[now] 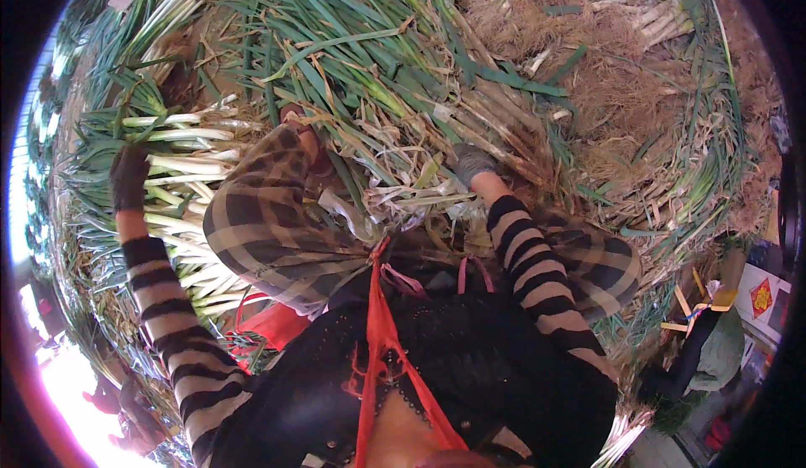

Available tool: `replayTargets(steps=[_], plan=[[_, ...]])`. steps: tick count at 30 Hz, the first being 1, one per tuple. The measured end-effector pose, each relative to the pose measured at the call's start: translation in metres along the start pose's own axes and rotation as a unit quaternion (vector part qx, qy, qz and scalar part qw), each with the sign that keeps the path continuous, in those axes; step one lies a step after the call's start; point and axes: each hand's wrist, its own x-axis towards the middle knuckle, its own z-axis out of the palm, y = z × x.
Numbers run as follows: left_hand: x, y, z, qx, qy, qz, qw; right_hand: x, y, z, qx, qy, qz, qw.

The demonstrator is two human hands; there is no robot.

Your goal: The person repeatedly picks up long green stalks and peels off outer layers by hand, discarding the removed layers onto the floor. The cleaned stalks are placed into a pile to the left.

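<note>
My left hand (130, 175), in a dark glove, lies on the green tops of peeled leeks or large green onions (195, 164), whose white stalks point right towards my knee. Whether its fingers grip any of them cannot be told. My right hand (475, 162), in a grey glove, is low in front of me at the near edge of a big heap of unpeeled green onions (378, 59). Its fingers are partly hidden among dry leaves, so its hold cannot be made out. Loose dry husks (403, 184) lie between my knees.
Rooty, soil-covered onions (667, 21) lie at the upper right, with more green tops (705, 178) along the right. A red cloth or bag (277, 324) is by my left thigh. At the lower right are a yellow-framed object (711, 307) and a white box (759, 298). Another person (129, 411) is at the lower left.
</note>
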Motion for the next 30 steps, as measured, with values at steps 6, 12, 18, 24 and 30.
replayTargets(steps=[6,12,18,24,30], plan=[[0.010,0.221,0.187,-0.371,-0.227,-0.055,0.899,-0.010,-0.037,-0.027,-0.101,-0.133,-0.046,0.985],[-0.006,0.269,0.266,-0.300,-0.374,-0.059,0.875,-0.047,-0.058,-0.064,0.018,0.079,-0.036,0.996],[-0.033,0.240,0.307,-0.294,-0.432,-0.142,0.841,-0.109,-0.090,-0.213,-0.029,0.135,-0.091,0.986],[-0.060,0.283,0.335,-0.347,-0.325,-0.269,0.838,-0.220,-0.076,-0.266,0.025,0.320,-0.175,0.931],[-0.086,0.304,0.356,-0.675,-0.198,-0.102,0.703,-0.282,-0.049,-0.262,0.097,0.283,-0.155,0.941]])
